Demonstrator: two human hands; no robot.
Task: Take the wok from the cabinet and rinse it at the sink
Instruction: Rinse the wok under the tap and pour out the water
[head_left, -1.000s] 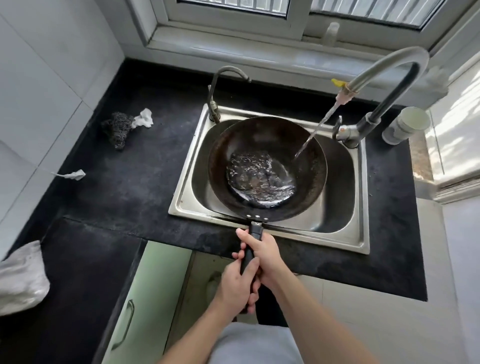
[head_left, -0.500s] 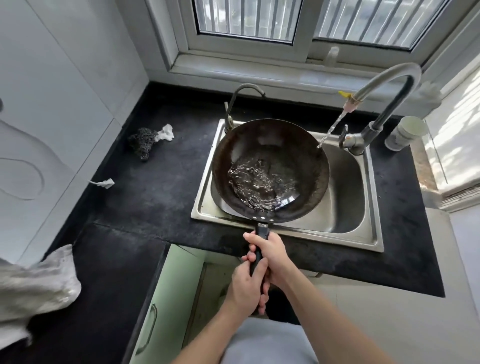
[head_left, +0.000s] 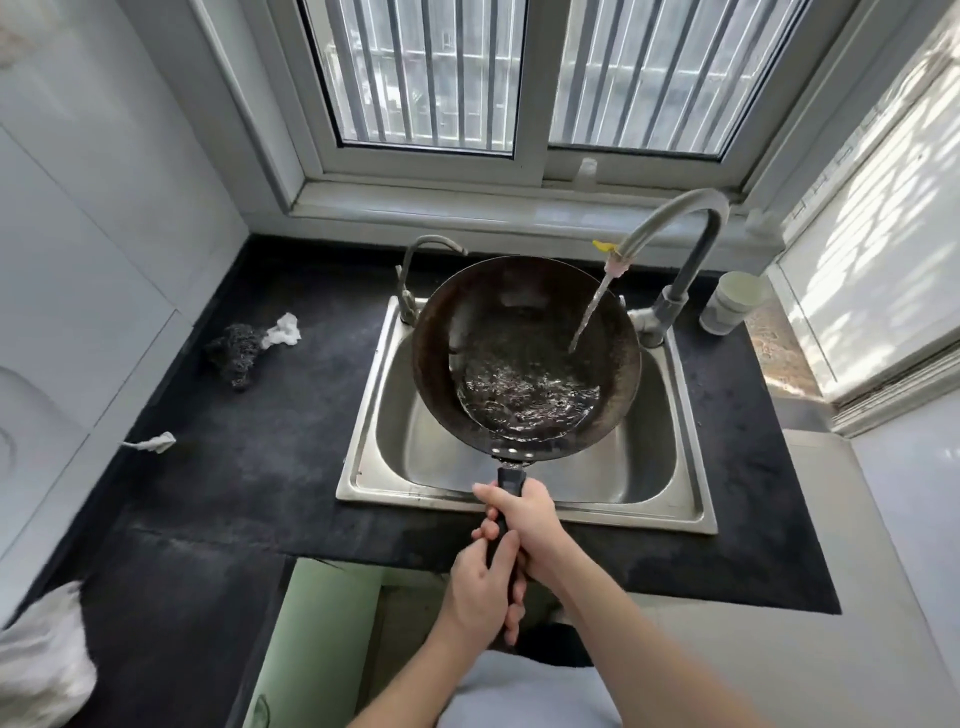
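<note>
Wok back under the running tap

Countertop (head_left: 260, 483), black and broad, surrounds the steel sink (head_left: 670, 499), the landmark for everything else. Over the sink the dark wok (head_left: 441, 364) is held clear of the basin, its far rim tipped up higher than half a second ago. The tall grey tap (head_left: 685, 249) at the sink's far right corner now pours its stream inside the wok, where a moment back it fell at the rim; water (head_left: 524, 395) churns in the bottom. At the sink's near edge the right hand (head_left: 524, 519) is wrapped tight on the black handle (head_left: 511, 480), the left hand (head_left: 480, 587) clamped just behind it. Left of the sink lies a dark scrubber (head_left: 234, 353) with a white scrap (head_left: 283, 330) touching it.
</note>
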